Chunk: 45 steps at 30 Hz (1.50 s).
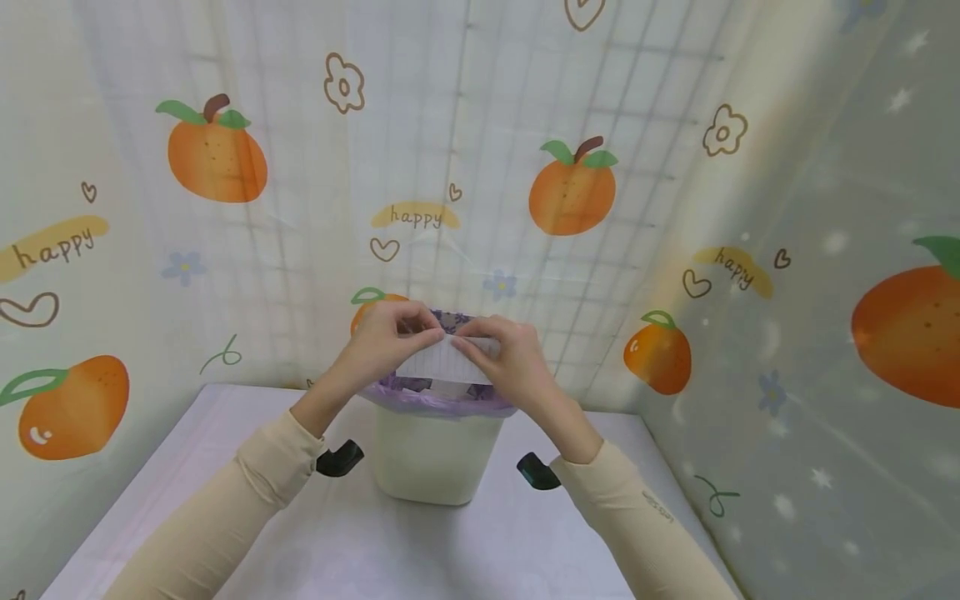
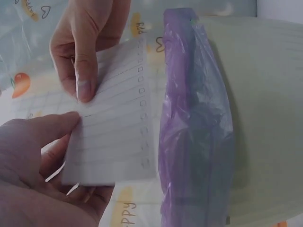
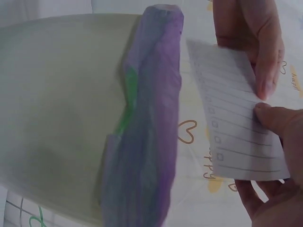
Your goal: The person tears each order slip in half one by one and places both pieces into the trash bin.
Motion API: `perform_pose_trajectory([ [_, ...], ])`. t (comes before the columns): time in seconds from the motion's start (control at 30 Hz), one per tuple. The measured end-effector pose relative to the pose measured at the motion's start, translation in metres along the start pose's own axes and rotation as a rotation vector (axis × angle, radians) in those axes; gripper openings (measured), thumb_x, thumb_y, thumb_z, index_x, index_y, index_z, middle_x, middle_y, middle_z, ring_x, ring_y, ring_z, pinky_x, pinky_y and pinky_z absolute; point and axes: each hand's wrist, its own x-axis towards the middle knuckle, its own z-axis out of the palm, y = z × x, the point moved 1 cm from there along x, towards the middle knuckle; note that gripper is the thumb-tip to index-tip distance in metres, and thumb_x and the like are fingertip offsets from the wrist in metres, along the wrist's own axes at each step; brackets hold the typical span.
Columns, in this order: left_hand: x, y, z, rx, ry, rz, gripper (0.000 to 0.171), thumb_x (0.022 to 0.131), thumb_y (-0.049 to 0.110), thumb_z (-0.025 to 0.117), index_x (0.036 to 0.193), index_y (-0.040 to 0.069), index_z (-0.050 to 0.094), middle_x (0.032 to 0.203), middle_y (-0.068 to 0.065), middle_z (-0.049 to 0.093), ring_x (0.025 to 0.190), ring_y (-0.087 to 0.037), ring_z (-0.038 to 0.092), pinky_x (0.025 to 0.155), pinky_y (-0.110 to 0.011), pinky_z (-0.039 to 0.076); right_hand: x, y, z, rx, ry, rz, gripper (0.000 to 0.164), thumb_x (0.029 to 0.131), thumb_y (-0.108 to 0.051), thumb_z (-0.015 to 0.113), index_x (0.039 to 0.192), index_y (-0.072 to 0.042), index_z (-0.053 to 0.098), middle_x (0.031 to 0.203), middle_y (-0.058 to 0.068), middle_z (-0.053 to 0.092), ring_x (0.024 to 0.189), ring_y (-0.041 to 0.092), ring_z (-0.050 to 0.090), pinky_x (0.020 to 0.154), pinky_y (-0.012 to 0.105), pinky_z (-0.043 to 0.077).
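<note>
Both hands hold a white paper sheet (image 1: 431,362) printed with ruled lines and a row of small checkboxes (image 2: 143,103). My left hand (image 1: 386,337) pinches it at the edge between thumb and fingers. Right beside that, the right hand (image 1: 512,354) pinches the same edge, with the thumb tips close together. The sheet hangs over the mouth of a pale cream bin (image 1: 435,454) lined with a purple plastic bag (image 1: 427,404). In both wrist views the fingers behind the paper are partly hidden.
Inside the bin, a dark purple patterned surface (image 1: 453,320) and something white (image 1: 447,389) show around the sheet. The bin stands on a white-covered table (image 1: 322,546). Behind it hangs a curtain (image 1: 487,108) with orange prints. Black devices (image 1: 341,458) sit by the sleeves.
</note>
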Motion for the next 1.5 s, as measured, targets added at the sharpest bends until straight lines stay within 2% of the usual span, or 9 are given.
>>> perform_pose_trajectory([
  [0.27,0.006,-0.001,0.007,-0.022,-0.029,-0.053,0.007,0.097,0.019,0.078,0.091,0.016,0.079,0.094,0.003,0.078,0.097,-0.016,0.073,0.099,-0.046,0.057,-0.001,0.003,0.0,-0.029,0.018,0.034,0.008,0.096,-0.017,0.08,0.096,-0.01,0.083,0.092,0.002,0.08,0.089,0.02,0.07,0.082,0.039,0.062],
  [0.43,0.011,-0.007,0.012,-0.081,-0.039,-0.1,0.007,0.097,0.018,0.078,0.093,0.013,0.08,0.1,-0.001,0.078,0.104,-0.019,0.069,0.097,-0.043,0.055,-0.003,0.005,-0.002,-0.034,0.03,0.044,0.008,0.094,-0.017,0.081,0.094,-0.009,0.084,0.09,0.003,0.078,0.088,0.02,0.068,0.082,0.038,0.062],
  [0.6,0.012,-0.01,0.015,-0.19,-0.023,-0.225,0.011,0.096,0.02,0.079,0.096,0.009,0.08,0.106,-0.004,0.076,0.107,-0.021,0.064,0.089,-0.036,0.053,-0.003,0.004,-0.003,-0.067,0.075,-0.013,0.006,0.092,-0.015,0.083,0.091,-0.008,0.084,0.085,0.003,0.075,0.086,0.019,0.067,0.078,0.035,0.062],
  [0.67,0.01,-0.012,0.015,-0.218,-0.01,-0.272,0.013,0.096,0.02,0.079,0.097,0.008,0.08,0.106,-0.004,0.075,0.106,-0.02,0.063,0.086,-0.034,0.053,-0.003,0.002,-0.002,-0.079,0.083,-0.043,0.006,0.091,-0.014,0.084,0.091,-0.008,0.084,0.084,0.003,0.075,0.086,0.019,0.066,0.078,0.034,0.061],
  [0.77,0.005,-0.017,0.015,-0.227,0.008,-0.316,0.014,0.097,0.019,0.078,0.098,0.006,0.08,0.102,-0.005,0.075,0.094,-0.019,0.063,0.078,-0.03,0.052,-0.002,-0.002,-0.002,-0.089,0.079,-0.071,0.006,0.09,-0.014,0.084,0.091,-0.008,0.083,0.084,0.002,0.076,0.087,0.019,0.064,0.078,0.033,0.06],
  [0.9,0.001,-0.023,0.015,-0.189,0.024,-0.319,0.012,0.097,0.016,0.077,0.097,0.004,0.08,0.096,-0.006,0.073,0.078,-0.018,0.06,0.066,-0.025,0.051,-0.004,-0.006,-0.003,-0.11,0.097,-0.087,0.006,0.092,-0.014,0.083,0.092,-0.009,0.083,0.084,0.001,0.077,0.087,0.018,0.064,0.077,0.033,0.058],
  [1.0,0.0,-0.024,0.016,-0.135,0.037,-0.308,0.01,0.096,0.014,0.078,0.095,0.004,0.08,0.093,-0.007,0.073,0.076,-0.018,0.061,0.062,-0.024,0.051,-0.005,-0.009,-0.008,-0.119,0.13,-0.099,0.005,0.091,-0.013,0.083,0.094,-0.009,0.083,0.084,0.001,0.077,0.086,0.019,0.064,0.075,0.034,0.058],
  [1.3,-0.001,-0.026,0.018,0.03,0.081,-0.27,0.009,0.095,0.015,0.079,0.089,0.008,0.079,0.087,-0.006,0.074,0.076,-0.019,0.063,0.064,-0.027,0.051,-0.004,-0.018,-0.025,-0.081,0.264,-0.165,0.006,0.089,-0.011,0.085,0.094,-0.008,0.083,0.084,0.004,0.078,0.085,0.021,0.065,0.074,0.036,0.054],
  [1.5,-0.003,-0.03,0.017,0.073,0.177,-0.237,0.008,0.092,0.013,0.081,0.088,0.006,0.081,0.083,-0.009,0.075,0.071,-0.018,0.065,0.061,-0.025,0.051,-0.005,-0.013,-0.03,-0.054,0.341,-0.123,0.008,0.089,-0.01,0.085,0.096,-0.007,0.083,0.087,0.004,0.08,0.085,0.022,0.066,0.074,0.038,0.054],
])
